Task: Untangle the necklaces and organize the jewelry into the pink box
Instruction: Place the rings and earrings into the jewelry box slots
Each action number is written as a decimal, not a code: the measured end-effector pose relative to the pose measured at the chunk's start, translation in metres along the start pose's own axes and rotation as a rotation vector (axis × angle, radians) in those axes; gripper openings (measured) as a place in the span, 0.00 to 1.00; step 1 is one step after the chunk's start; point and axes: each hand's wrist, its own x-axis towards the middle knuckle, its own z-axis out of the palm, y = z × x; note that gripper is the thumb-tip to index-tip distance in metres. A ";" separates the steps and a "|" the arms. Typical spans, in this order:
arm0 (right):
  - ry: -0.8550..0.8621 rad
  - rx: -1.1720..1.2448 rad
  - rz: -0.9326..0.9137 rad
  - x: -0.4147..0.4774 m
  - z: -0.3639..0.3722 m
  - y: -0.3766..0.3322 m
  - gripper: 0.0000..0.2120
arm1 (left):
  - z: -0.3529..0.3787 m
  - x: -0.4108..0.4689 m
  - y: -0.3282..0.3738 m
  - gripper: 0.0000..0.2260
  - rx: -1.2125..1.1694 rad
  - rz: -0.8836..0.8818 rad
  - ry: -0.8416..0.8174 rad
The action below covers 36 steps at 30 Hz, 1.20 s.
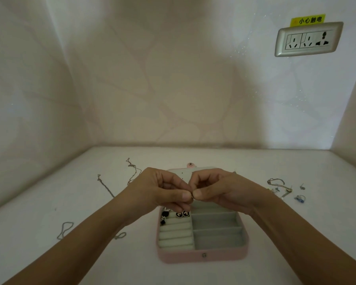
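The pink box (201, 257) lies open mid-desk (296, 223). Its pale grey lining is split into ring rolls on the left, with round black-and-white studs (182, 214) at their far end, and plain compartments on the right. Above it the left hand (164, 192) and right hand (216, 190) meet with fingers curled, both pinching a tiny metal piece (192, 196) too small to identify. Thin silver chains (106, 187) lie loose on the left, and a small heap (278, 186) of mixed jewelry lies on the right.
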 end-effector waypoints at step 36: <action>0.281 -0.303 0.169 0.001 0.000 0.005 0.06 | 0.020 -0.014 -0.075 0.15 0.416 -0.075 0.603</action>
